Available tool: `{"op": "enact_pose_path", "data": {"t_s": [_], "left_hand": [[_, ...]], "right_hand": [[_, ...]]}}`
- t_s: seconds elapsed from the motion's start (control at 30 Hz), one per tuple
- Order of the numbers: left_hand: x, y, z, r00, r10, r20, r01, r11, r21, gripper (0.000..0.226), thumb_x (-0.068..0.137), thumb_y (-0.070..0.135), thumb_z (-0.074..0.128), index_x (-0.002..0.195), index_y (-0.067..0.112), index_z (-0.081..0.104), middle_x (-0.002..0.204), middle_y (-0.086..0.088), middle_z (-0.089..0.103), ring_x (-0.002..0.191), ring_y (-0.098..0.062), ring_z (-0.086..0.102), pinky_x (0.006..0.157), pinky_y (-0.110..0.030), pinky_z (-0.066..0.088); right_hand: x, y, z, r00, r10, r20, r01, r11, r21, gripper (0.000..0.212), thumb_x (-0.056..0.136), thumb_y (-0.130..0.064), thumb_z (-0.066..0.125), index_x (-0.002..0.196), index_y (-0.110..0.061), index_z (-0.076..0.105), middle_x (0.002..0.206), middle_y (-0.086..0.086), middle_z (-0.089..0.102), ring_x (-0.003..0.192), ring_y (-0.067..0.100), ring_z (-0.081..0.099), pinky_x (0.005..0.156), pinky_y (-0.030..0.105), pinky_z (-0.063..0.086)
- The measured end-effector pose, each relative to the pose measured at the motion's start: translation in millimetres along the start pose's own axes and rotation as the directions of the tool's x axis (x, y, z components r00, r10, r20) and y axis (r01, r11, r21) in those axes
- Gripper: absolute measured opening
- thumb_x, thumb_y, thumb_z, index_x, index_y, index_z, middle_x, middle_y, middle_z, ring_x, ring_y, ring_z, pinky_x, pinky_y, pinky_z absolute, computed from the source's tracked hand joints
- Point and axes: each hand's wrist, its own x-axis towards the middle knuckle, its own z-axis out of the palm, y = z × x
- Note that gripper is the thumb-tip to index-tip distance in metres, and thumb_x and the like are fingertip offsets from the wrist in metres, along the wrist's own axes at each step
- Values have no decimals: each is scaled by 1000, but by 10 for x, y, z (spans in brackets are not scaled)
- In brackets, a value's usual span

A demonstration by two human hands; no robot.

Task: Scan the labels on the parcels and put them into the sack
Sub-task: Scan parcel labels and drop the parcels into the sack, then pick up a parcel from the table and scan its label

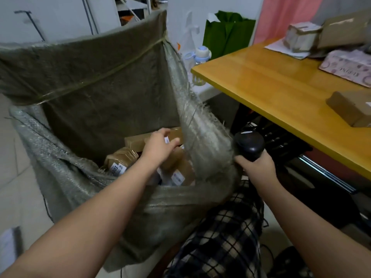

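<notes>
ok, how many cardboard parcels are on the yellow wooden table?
3. A small brown cardboard parcel at the frame's right edge, a tape-wrapped cube-shaped parcel at the far end of the yellow wooden table, and a larger brown carton behind it. Others may sit out of frame.

Left arm stretched forward, forearm bare; left hand (158,145) palm down, fingers loosely spread, holding nothing. Right arm forward; right hand (255,167) curled round scanner (249,144) handle.

I see a yellow wooden tabletop (277,85) at right, with a dark underframe (281,141) beneath. Behind it a pink curtain (281,15) hangs beside a white wall (178,15). Pale floor tiles (10,167) lie at left.
</notes>
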Motion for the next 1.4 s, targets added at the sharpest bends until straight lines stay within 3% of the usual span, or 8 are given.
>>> {"op": "enact_pose_path", "data": {"t_s": [0.23, 0.37, 0.57, 0.77, 1.03, 1.13, 1.23, 1.4], "left_hand": [[-32, 979, 153, 954, 298, 43, -276, 923, -270, 30, 90, 22, 64, 118, 10, 61, 108, -5, 65, 94, -11, 59, 80, -7, 43], [-118, 1581, 537, 901, 408, 151, -337, 874, -350, 31, 91, 24, 64, 119, 14, 60, 107, -1, 63, 101, -15, 61, 94, -34, 50], [-218, 2509, 1280, 780, 564, 272, -461, 811, -359, 34, 91, 28, 64, 123, 18, 57, 119, 0, 55, 105, -16, 57, 95, -34, 47], [-105, 3272, 1928, 681, 651, 334, -674, 736, -62, 62, 83, 44, 68, 136, 20, 46, 140, -8, 34, 132, -27, 32, 107, -32, 28], [353, 3884, 2256, 602, 434, 670, -742, 614, 270, 95, 70, 67, 66, 148, 43, 19, 156, -17, 12, 141, -40, 13, 111, -49, 22], [389, 3879, 2181, 646, 409, 644, -660, 723, 203, 92, 66, 62, 68, 145, 43, 24, 142, -14, 30, 130, -37, 30, 103, -43, 35], [318, 3746, 2005, 678, 442, 587, -395, 893, -215, 87, 56, 64, 65, 136, 44, 36, 137, -8, 44, 122, -29, 46, 103, -45, 42], [-128, 3494, 1800, 629, 582, 515, -29, 679, -734, 74, 65, 56, 65, 134, 45, 40, 118, 13, 62, 102, -4, 63, 78, -25, 48]], "right_hand": [[34, -262, -462, 986, -144, -85, 135, 986, -102, 39, 79, -30, 78, 108, -30, 52, 90, -15, 56, 92, 11, 53, 78, 26, 41], [-16, -317, -992, 971, -180, -159, 163, 980, -114, 30, 79, -32, 78, 100, -25, 58, 84, -11, 62, 77, 5, 57, 60, 20, 40], [-33, -301, -2101, 933, -100, -347, 106, 994, -3, 17, 79, -33, 75, 77, -21, 63, 64, -2, 66, 67, 24, 66, 62, 40, 52], [-27, -190, -2755, 874, -39, -484, 76, 995, 58, 15, 80, -33, 75, 82, -20, 66, 61, -1, 63, 64, 26, 66, 61, 38, 53], [88, -205, -2835, 909, -24, -416, 78, 991, 112, 10, 82, -29, 73, 85, -25, 64, 50, -7, 60, 44, 11, 59, 45, 23, 50], [162, -224, -2807, 902, 33, -430, 76, 969, 234, 8, 84, -21, 71, 84, -15, 65, 58, -2, 63, 48, 11, 60, 47, 21, 51], [243, -281, -2742, 892, 99, -442, 125, 884, 450, 6, 83, -8, 70, 88, -12, 69, 70, 3, 69, 65, 14, 66, 57, 22, 55], [449, -493, -2506, 926, 258, -276, 42, 656, 753, 32, 80, -23, 77, 110, -15, 67, 109, 11, 70, 101, 28, 67, 85, 48, 58]]}}
